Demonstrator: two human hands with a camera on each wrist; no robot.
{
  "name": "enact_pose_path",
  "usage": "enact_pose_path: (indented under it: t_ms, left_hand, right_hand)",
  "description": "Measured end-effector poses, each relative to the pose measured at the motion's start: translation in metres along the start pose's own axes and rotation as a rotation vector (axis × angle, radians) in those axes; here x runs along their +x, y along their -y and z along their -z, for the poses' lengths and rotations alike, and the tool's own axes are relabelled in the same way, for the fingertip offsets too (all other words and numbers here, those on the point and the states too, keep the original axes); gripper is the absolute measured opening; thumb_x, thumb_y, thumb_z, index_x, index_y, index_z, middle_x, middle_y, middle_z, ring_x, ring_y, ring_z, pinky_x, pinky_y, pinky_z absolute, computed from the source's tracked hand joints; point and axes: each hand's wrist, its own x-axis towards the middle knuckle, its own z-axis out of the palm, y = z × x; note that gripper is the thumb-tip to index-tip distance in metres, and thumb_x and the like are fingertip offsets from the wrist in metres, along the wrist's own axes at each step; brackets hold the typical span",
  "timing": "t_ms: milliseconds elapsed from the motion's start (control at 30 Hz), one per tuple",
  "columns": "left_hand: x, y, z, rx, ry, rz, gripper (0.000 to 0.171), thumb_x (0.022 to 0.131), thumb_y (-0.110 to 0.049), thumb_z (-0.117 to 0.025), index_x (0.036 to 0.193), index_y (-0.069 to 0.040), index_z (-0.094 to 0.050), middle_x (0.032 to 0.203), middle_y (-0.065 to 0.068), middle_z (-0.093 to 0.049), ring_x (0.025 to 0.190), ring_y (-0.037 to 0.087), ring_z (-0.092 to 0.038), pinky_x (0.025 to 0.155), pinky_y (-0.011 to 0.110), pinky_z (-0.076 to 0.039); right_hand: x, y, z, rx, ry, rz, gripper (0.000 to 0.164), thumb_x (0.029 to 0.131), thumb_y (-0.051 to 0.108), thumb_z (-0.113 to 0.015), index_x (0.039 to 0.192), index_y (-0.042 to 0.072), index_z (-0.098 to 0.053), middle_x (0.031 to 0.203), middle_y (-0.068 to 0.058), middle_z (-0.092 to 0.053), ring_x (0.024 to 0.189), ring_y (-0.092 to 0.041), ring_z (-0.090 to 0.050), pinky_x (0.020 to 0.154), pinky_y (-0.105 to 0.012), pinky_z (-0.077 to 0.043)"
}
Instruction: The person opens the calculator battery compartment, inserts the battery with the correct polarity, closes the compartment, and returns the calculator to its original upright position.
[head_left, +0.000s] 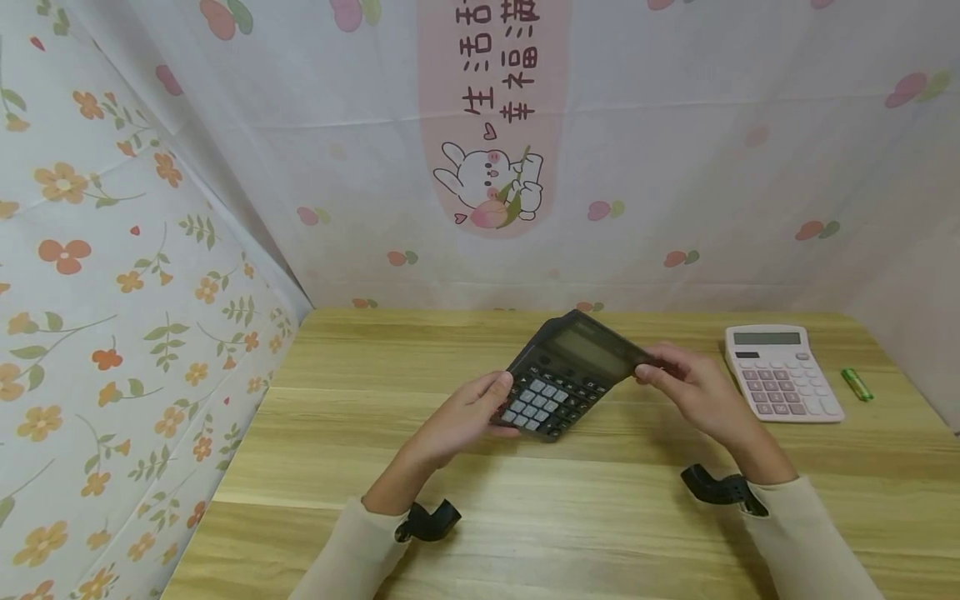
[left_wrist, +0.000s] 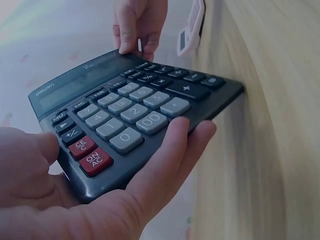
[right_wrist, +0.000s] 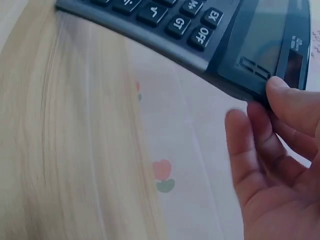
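A black calculator (head_left: 542, 402) with grey number keys and two red keys is held tilted above the wooden table. My left hand (head_left: 467, 410) grips its lower left end, thumb along the side edge and fingers around the bottom, as the left wrist view shows. With thumb and fingers, my right hand (head_left: 693, 392) pinches the corner of the display end. In the right wrist view a digit 0 shows on the calculator's display (right_wrist: 257, 65), close to the right thumb. The calculator's back is hidden.
On the right of the wooden table (head_left: 337, 450) lies a white and pink calculator (head_left: 783, 375). Beside it is a green battery-like cylinder (head_left: 857, 384). A patterned cloth (head_left: 337, 192) hangs behind the table, and a floral cloth (head_left: 112, 317) hangs along the left.
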Motion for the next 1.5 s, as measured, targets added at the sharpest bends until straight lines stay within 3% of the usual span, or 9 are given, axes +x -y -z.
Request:
enact_pose_path:
  t_ms: [100,200,367,533,767,1000,1333,1500]
  left_hand:
    - [0.004,0.005,0.001,-0.099,0.023,0.036,0.058,0.123,-0.035,-0.035,0.164,0.005,-0.042,0.144,0.029,-0.060,0.129,0.041,-0.066,0.102,0.054,-0.058]
    - [0.006,0.010,0.002,-0.168,0.041,0.069,0.058,0.123,-0.036,-0.033,0.165,0.001,-0.043,0.143,0.029,-0.061,0.126,0.043,-0.068,0.102,0.055,-0.058]
    - [0.010,0.016,0.006,-0.228,0.060,0.116,0.056,0.123,-0.037,-0.030,0.167,-0.007,-0.045,0.139,0.027,-0.064,0.122,0.043,-0.071,0.101,0.054,-0.059]
    - [0.012,0.019,0.008,-0.277,0.072,0.144,0.055,0.123,-0.036,-0.026,0.169,-0.009,-0.042,0.139,0.026,-0.065,0.121,0.042,-0.072,0.101,0.055,-0.059]
    - [0.014,0.023,0.008,-0.311,0.072,0.183,0.053,0.124,-0.030,-0.025,0.168,-0.005,-0.040,0.136,0.026,-0.064,0.121,0.041,-0.071,0.101,0.056,-0.059]
    - [0.014,0.024,0.007,-0.274,0.072,0.198,0.050,0.122,-0.018,-0.030,0.167,0.004,-0.036,0.137,0.027,-0.066,0.122,0.044,-0.071,0.100,0.055,-0.060]
    - [0.014,0.024,0.007,-0.111,0.069,0.213,0.053,0.121,-0.019,-0.037,0.168,0.005,-0.034,0.134,0.028,-0.067,0.121,0.045,-0.071,0.098,0.052,-0.061]
    - [0.014,0.025,0.006,-0.046,0.046,0.209,0.053,0.121,-0.020,-0.041,0.168,0.005,-0.037,0.130,0.024,-0.069,0.117,0.039,-0.072,0.096,0.049,-0.062]
  right_hand:
    - [0.000,0.001,-0.003,0.055,0.003,-0.043,0.023,0.114,0.008,-0.062,0.131,0.000,-0.074,0.123,-0.009,-0.071,0.103,-0.013,-0.073,0.089,-0.023,-0.059]
    - [0.001,-0.001,-0.007,0.190,0.032,-0.066,0.029,0.116,0.009,-0.058,0.139,-0.005,-0.067,0.128,-0.007,-0.070,0.106,-0.015,-0.077,0.091,-0.031,-0.063]
    - [0.005,-0.002,-0.014,0.391,0.087,-0.109,0.033,0.117,0.006,-0.051,0.146,-0.011,-0.052,0.128,-0.021,-0.071,0.104,-0.020,-0.079,0.088,-0.038,-0.064]
    - [0.007,0.000,-0.020,0.390,0.086,-0.179,0.038,0.115,0.001,-0.053,0.152,-0.008,-0.047,0.132,-0.037,-0.066,0.102,-0.022,-0.079,0.089,-0.038,-0.064]
    - [0.006,0.001,-0.025,0.335,0.060,-0.271,0.043,0.116,0.004,-0.053,0.158,-0.004,-0.045,0.138,-0.037,-0.065,0.105,-0.026,-0.078,0.090,-0.041,-0.064]
    - [0.006,0.001,-0.026,0.300,0.039,-0.333,0.042,0.117,0.008,-0.051,0.157,-0.006,-0.045,0.131,-0.035,-0.067,0.104,-0.030,-0.077,0.089,-0.041,-0.064]
    - [0.005,-0.003,-0.026,0.281,0.045,-0.377,0.040,0.117,0.006,-0.049,0.154,-0.008,-0.046,0.120,-0.032,-0.071,0.093,-0.030,-0.079,0.084,-0.043,-0.066]
    - [0.005,-0.005,-0.027,0.287,0.055,-0.404,0.040,0.117,0.006,-0.048,0.154,-0.010,-0.045,0.119,-0.031,-0.071,0.093,-0.030,-0.079,0.084,-0.042,-0.066]
